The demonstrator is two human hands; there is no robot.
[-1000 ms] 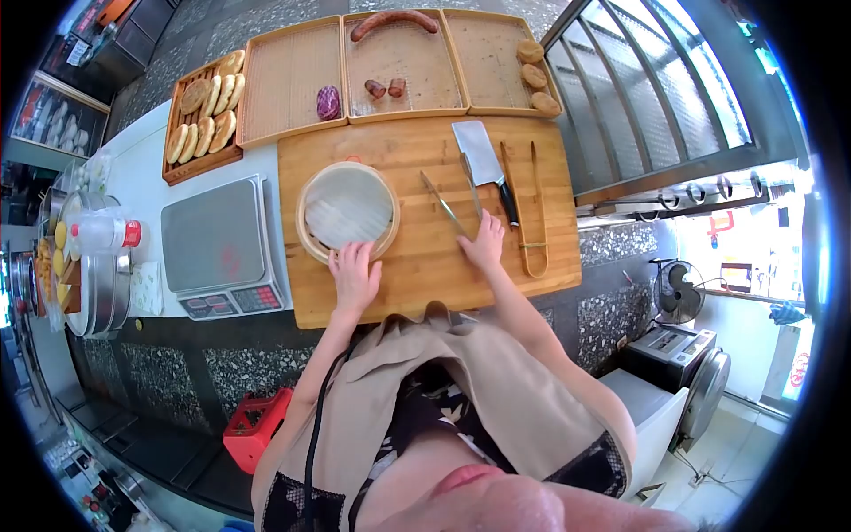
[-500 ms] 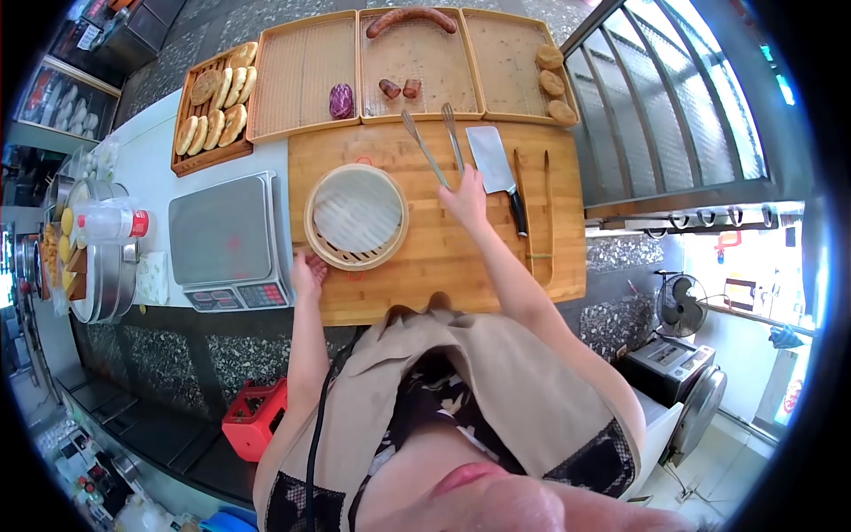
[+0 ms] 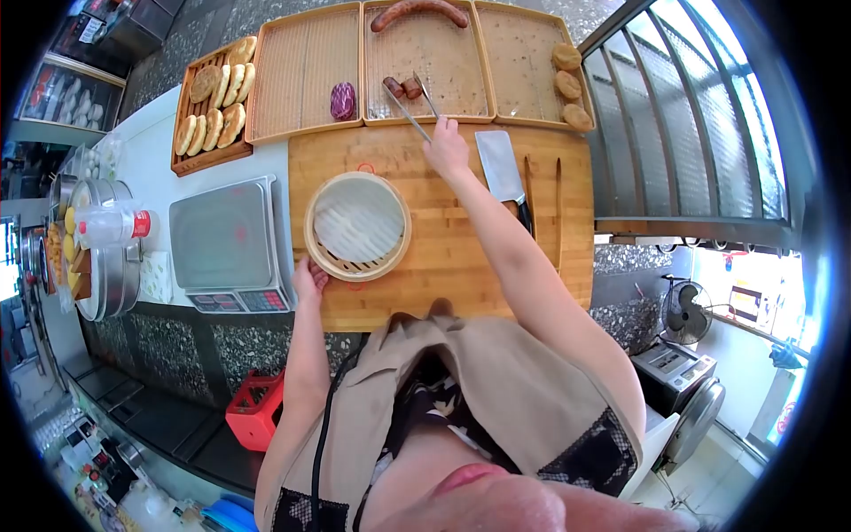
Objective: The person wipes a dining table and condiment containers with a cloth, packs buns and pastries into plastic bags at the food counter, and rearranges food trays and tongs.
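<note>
My right hand (image 3: 446,149) grips a pair of metal tongs (image 3: 412,119) and reaches over the middle tray. Their tips lie on either side of two short sausage pieces (image 3: 393,86); I cannot tell whether they touch them. At the lower left rim of a round bamboo steamer (image 3: 404,222), my left hand (image 3: 309,277) has its fingers curled against the edge. A white liner (image 3: 358,218) covers most of the steamer's slatted base. A cleaver (image 3: 501,164) with a black handle rests on the wooden board (image 3: 443,266), partly behind my right forearm.
Wire-lined trays (image 3: 306,71) stand behind the board, holding a long sausage (image 3: 419,13), a purple bundle (image 3: 343,102) and round buns (image 3: 567,85). Flatbreads (image 3: 213,129) fill a wooden crate at left. A scale (image 3: 222,235) sits beside the board; long wooden tongs (image 3: 558,204) lie right.
My right hand has moved forward and left with the tongs, bringing their tips from the board's back edge to the sausage pieces. My left hand has closed in against the steamer's rim.
</note>
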